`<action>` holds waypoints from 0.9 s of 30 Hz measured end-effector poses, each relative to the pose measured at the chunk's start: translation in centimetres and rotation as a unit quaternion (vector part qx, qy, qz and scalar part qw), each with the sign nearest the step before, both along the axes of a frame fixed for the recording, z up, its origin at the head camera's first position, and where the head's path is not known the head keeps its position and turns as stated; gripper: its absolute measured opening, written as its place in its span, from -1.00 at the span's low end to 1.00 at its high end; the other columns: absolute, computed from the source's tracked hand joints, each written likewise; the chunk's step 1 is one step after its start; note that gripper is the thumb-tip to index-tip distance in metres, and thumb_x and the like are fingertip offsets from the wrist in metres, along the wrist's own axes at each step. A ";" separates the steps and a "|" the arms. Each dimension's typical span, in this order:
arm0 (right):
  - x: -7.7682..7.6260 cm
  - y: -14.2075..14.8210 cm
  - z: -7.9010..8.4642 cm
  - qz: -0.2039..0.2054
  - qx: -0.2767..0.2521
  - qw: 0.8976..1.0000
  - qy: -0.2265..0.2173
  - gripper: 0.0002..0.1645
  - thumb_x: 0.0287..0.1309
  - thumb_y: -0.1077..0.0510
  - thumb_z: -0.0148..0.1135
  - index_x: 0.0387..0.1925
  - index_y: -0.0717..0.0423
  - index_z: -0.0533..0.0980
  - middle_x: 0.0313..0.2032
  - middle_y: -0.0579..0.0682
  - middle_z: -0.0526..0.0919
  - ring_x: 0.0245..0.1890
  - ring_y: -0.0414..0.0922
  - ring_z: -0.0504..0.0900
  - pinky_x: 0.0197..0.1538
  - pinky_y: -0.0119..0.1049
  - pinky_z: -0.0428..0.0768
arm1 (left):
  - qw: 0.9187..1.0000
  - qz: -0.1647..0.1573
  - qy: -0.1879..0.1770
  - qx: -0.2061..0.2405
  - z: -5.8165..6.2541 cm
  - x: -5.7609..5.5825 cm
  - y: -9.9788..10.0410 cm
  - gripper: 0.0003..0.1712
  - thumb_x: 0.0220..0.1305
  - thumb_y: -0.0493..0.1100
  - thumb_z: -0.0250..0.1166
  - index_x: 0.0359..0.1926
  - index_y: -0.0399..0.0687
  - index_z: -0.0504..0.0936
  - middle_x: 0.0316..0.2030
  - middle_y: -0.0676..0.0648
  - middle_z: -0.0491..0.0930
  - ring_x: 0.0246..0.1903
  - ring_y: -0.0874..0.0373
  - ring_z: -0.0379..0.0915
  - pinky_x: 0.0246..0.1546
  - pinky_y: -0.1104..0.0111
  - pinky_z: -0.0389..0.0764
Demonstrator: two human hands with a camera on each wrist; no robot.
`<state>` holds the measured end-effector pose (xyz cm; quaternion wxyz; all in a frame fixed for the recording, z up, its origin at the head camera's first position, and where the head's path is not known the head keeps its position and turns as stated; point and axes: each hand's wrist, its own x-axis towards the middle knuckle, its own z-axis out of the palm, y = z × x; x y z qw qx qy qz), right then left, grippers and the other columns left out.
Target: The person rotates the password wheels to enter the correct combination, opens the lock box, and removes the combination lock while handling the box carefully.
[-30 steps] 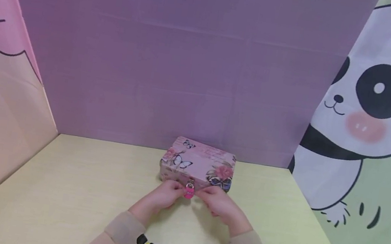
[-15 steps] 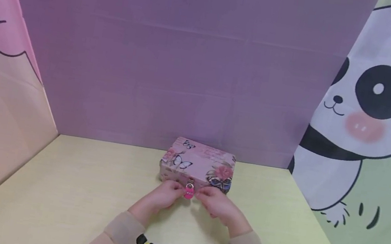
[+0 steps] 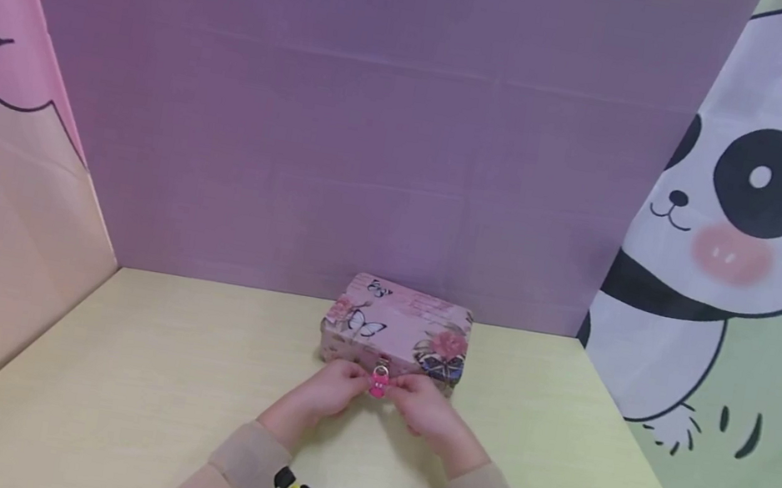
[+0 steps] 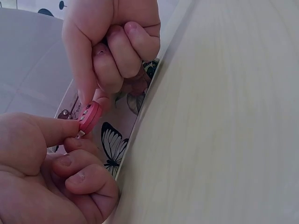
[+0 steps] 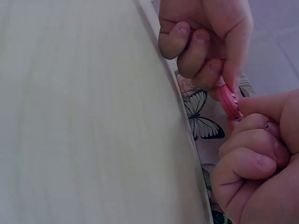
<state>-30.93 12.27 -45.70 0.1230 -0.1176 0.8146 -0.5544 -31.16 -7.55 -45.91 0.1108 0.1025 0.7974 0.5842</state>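
Note:
A pink combination padlock hangs by its silver shackle from the clasp on the front of a pink box printed with butterflies and roses. My left hand pinches the padlock's left side between thumb and forefinger, the other fingers curled under. From the right, my right hand grips the padlock, its thumb against the side with the number dials. The left wrist view shows the dials on the padlock between both thumbs. In the right wrist view the fingertips cover much of the padlock.
The box stands near the back of a pale wooden table, close to a purple backdrop. A panel with a panda drawing borders the right, and one with a pink figure the left. A black wrist camera sits on each cuff.
My right hand and forearm have shifted slightly left, bringing the thumb closer against the padlock. The left hand and the box have stayed in place.

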 end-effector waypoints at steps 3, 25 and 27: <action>-0.1 -0.2 -0.2 -0.005 -0.010 1.000 -0.008 -0.72 0.40 0.15 0.18 -0.09 0.30 0.63 -0.69 -0.19 0.28 -0.78 -0.30 0.14 -0.69 -0.43 0.16 | 1.000 -0.001 -0.001 -0.006 0.1 0.0 0.0 -0.78 0.48 -0.23 0.12 -0.24 -0.28 0.64 -0.64 0.09 0.28 -0.70 0.27 0.13 -0.67 0.44 0.24; 0.2 -0.5 0.1 -0.006 -0.004 0.999 -0.038 -0.68 0.47 0.11 0.10 -0.31 0.31 0.54 -0.68 -0.19 0.26 -0.76 -0.28 0.12 -0.68 -0.43 0.14 | 1.000 -0.006 0.000 0.002 -0.1 -0.1 0.0 -0.76 0.48 -0.23 0.11 -0.29 -0.28 0.63 -0.68 0.12 0.25 -0.72 0.29 0.10 -0.69 0.44 0.22; 0.2 -0.5 0.2 -0.005 -0.006 0.999 -0.039 -0.67 0.47 0.12 0.08 -0.31 0.32 0.54 -0.68 -0.18 0.26 -0.76 -0.28 0.12 -0.68 -0.43 0.13 | 1.000 -0.007 0.003 0.002 -0.1 0.0 0.0 -0.76 0.48 -0.24 0.11 -0.29 -0.29 0.62 -0.69 0.13 0.24 -0.72 0.29 0.10 -0.69 0.44 0.21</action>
